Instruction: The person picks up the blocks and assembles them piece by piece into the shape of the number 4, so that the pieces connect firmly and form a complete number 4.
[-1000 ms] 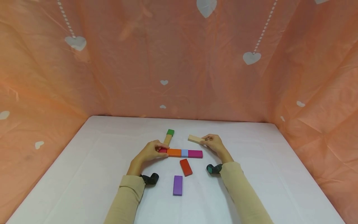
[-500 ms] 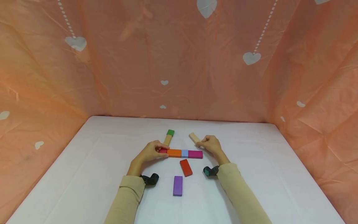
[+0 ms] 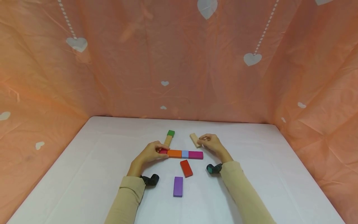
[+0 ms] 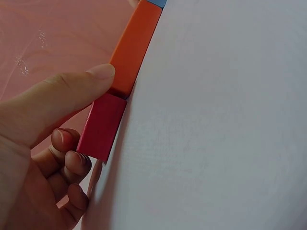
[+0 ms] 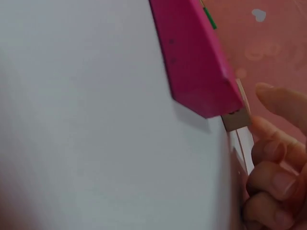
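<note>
In the head view my left hand holds the left end of a row of blocks, around the crimson block. Its thumb lies along the seam with the orange block; the other fingers curl beyond. A light-blue block and a magenta block continue the row rightward. My right hand is beside a plain wooden block, slanted behind the row's right end. In the right wrist view a finger touches or nearly touches that block, thumb apart from it; the magenta block partly hides it.
Behind the row's left end lies another plain wooden block, topped at its far end by a green block. In front of the row are a red block and a purple block. A white cloth covers the table.
The right hand has turned the plain wooden block from nearly crosswise to a steep slant, then its fingers have loosened and shifted slightly right. The left hand has stayed in place.
</note>
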{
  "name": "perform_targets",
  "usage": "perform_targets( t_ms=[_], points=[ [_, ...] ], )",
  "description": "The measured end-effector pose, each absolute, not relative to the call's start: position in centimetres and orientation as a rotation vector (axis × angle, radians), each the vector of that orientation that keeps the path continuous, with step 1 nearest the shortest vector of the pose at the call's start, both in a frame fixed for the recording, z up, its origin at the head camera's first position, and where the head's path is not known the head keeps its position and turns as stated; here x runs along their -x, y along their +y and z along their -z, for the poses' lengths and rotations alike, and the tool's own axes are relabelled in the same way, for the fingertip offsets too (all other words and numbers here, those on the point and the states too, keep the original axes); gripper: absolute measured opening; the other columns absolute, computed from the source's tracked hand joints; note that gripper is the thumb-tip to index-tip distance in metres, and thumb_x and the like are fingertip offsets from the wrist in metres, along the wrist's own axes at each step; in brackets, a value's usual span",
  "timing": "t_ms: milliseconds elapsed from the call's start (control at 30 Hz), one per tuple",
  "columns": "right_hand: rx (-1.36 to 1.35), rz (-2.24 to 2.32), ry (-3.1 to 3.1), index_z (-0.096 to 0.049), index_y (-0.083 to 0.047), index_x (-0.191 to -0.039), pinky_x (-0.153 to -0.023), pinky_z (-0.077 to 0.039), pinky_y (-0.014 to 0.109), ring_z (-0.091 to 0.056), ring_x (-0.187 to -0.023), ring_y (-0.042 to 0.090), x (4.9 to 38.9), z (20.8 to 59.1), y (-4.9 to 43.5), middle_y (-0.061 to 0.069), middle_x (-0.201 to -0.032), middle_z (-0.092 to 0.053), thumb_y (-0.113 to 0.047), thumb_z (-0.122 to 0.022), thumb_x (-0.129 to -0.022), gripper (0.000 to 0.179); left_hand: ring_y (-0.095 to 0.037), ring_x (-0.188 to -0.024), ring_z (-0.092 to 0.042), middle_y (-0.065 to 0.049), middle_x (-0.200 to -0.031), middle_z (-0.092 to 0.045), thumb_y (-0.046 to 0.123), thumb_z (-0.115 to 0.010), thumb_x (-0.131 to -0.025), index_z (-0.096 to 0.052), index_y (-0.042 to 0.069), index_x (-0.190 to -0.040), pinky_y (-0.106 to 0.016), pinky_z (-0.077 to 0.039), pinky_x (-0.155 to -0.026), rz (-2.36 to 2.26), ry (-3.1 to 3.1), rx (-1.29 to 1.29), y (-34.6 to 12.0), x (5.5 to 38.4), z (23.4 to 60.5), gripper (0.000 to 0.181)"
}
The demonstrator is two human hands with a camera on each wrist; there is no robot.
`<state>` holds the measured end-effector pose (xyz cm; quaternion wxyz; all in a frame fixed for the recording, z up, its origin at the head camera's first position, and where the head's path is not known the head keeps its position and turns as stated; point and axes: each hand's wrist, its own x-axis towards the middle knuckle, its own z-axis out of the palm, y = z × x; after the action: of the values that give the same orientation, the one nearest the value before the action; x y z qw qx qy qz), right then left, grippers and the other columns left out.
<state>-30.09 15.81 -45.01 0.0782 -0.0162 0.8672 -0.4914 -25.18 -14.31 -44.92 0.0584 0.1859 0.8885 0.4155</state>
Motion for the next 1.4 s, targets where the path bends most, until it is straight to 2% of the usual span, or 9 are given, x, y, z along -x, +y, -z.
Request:
perform_targets(
  t_ms=[167, 333, 500, 700, 833, 933, 1167, 1400],
  points=[
    [0.086, 1.484, 2.511, -0.064, 0.001, -0.117, -0.064, -0.039, 0.020, -0.045, -0.073, 0.010, 30.6, 44.7, 16.0, -0.005, -0.070, -0.050, -0.021, -0.068, -0.087, 0.037, -0.015, -0.079, -0.044, -0.010, -0.086, -0.058, 0.016, -0.078, -0.078, -0.074, 0.006, -0.106, -0.021, -0.035, -0.068, -1.256, 2.690, -0.577, -14.3, 25.2, 44.9, 0.029],
    [0.136, 1.446, 2.480, -0.060, -0.003, -0.123, -0.068, -0.040, 0.020, -0.047, -0.080, 0.012, 31.2, 44.6, 16.1, -0.001, -0.078, -0.054, -0.020, -0.066, -0.089, 0.039, -0.015, -0.078, -0.043, -0.008, -0.083, -0.056, 0.016, -0.078, -0.079, -0.074, 0.006, -0.106, -0.021, -0.034, -0.066, -1.249, 2.695, -0.585, -14.3, 25.2, 44.9, 0.029],
    [0.134, 1.473, 2.406, -0.057, -0.006, -0.129, -0.071, -0.044, 0.019, -0.052, -0.087, 0.011, 31.8, 44.6, 16.3, 0.007, -0.101, -0.060, -0.017, -0.060, -0.090, 0.041, -0.014, -0.078, -0.043, -0.007, -0.083, -0.056, 0.016, -0.079, -0.078, -0.075, 0.007, -0.105, -0.021, -0.033, -0.067, -1.251, 2.698, -0.578, -14.3, 25.3, 45.0, 0.029],
    [0.116, 1.510, 2.326, -0.053, -0.007, -0.134, -0.073, -0.046, 0.018, -0.054, -0.091, 0.012, 32.1, 44.5, 16.3, 0.016, -0.125, -0.056, -0.014, -0.057, -0.092, 0.043, -0.014, -0.075, -0.041, -0.005, -0.077, -0.050, 0.014, -0.079, -0.078, -0.075, 0.005, -0.104, -0.021, -0.032, -0.064, -1.262, 2.697, -0.596, -14.2, 25.3, 45.0, 0.028],
    [0.136, 1.526, 2.306, -0.052, -0.006, -0.135, -0.074, -0.046, 0.017, -0.054, -0.094, 0.012, 32.2, 44.5, 16.2, 0.020, -0.130, -0.054, -0.012, -0.057, -0.091, 0.045, -0.014, -0.075, -0.041, -0.004, -0.078, -0.050, 0.014, -0.079, -0.078, -0.075, 0.006, -0.105, -0.020, -0.032, -0.065, -1.263, 2.694, -0.574, -14.1, 25.3, 44.9, 0.028],
    [0.134, 1.526, 2.287, -0.050, -0.007, -0.136, -0.072, -0.045, 0.016, -0.053, -0.091, 0.010, 32.3, 44.6, 16.1, 0.019, -0.127, -0.054, -0.010, -0.058, -0.091, 0.046, -0.014, -0.076, -0.041, -0.004, -0.078, -0.050, 0.014, -0.079, -0.078, -0.075, 0.006, -0.105, -0.021, -0.032, -0.065, -1.265, 2.690, -0.576, -14.0, 25.3, 44.9, 0.028],
    [0.091, 1.480, 2.272, -0.048, -0.016, -0.142, -0.063, -0.038, 0.017, -0.047, -0.075, 0.006, 32.7, 44.7, 16.0, 0.004, -0.109, -0.054, -0.012, -0.059, -0.091, 0.052, -0.014, -0.077, -0.042, -0.005, -0.079, -0.051, 0.014, -0.078, -0.079, -0.075, 0.006, -0.105, -0.021, -0.033, -0.066, -1.265, 2.690, -0.565, -14.1, 25.3, 44.9, 0.028],
    [0.090, 1.427, 2.265, -0.047, -0.014, -0.143, -0.063, -0.039, 0.016, -0.049, -0.077, 0.008, 32.8, 44.5, 15.7, 0.014, -0.132, -0.048, -0.011, -0.057, -0.091, 0.053, -0.015, -0.081, -0.044, -0.010, -0.087, -0.059, 0.017, -0.078, -0.079, -0.074, 0.007, -0.106, -0.022, -0.035, -0.068, -1.235, 2.701, -0.559, -14.2, 25.3, 45.0, 0.029]
  ],
)
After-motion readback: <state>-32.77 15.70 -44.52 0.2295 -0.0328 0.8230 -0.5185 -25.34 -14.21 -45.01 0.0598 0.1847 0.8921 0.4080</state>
